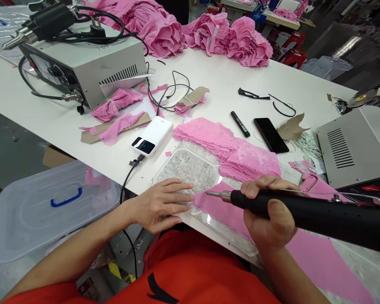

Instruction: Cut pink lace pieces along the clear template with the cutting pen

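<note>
In my right hand [270, 211] is a black handheld ultrasonic tool [316, 215] with a pointed metal tip [218, 194]. Its tip points left, at the left end of a smooth pink fabric piece [224, 211]. My left hand [163, 202] lies with fingers stretched out at that end of the fabric, on a clear plastic lid [190, 169] with a speckled surface. The pink fabric runs under my right hand and on to the lower right. Just beyond it lies a stack of pink lace pieces [228, 147].
A grey control box [110, 59] carries another black tool [47, 21]. A white power bank [153, 135], a marker [240, 124] and a phone [271, 135] lie on the table. A second grey box [354, 143] stands right; bundled pink fabric [209, 33] lines the back.
</note>
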### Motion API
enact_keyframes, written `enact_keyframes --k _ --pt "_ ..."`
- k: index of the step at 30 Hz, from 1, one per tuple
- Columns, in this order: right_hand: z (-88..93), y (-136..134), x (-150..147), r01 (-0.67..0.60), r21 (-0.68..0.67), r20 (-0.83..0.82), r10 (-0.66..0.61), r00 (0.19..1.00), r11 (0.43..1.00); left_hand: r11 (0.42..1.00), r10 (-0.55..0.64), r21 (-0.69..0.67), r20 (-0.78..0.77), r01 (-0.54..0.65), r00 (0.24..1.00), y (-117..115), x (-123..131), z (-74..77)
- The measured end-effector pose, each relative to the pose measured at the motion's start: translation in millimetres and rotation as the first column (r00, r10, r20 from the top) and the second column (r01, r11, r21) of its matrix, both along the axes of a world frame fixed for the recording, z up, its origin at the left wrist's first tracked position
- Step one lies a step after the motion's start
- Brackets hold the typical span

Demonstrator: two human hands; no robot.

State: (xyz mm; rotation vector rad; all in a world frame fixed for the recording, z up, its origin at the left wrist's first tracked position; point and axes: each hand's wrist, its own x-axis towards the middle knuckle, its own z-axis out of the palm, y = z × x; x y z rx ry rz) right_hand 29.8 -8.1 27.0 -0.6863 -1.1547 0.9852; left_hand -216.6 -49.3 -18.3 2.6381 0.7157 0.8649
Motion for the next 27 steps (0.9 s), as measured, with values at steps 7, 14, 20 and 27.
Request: enact_keyframes --k 7,14,20,27 --pt "1.1 -1.4 -1.6 0.001 -0.008 0.028 0.000 1.000 1.000 1.000 -0.007 0.000 0.010 0.007 1.000 0.3 1.6 2.3" --pt "3.0 2.8 6.8 0.059 -0.003 -0.016 -0.059 0.998 0.998 1.000 0.005 0.023 -0.018 -0.004 1.000 1.5 4.0 5.4" --pt "0.2 0.8 1.4 0.013 0.028 -0.022 -0.012 1.000 1.000 1.000 0.023 -0.014 -0.186 -0.026 0.982 3.7 8.5 8.9" --pt "-2.1 0.4 -0.8 -0.038 0.052 -0.039 0.040 0.998 0.998 0.999 0.025 -0.016 -0.197 -0.028 0.980 3.8 9.3 6.7"
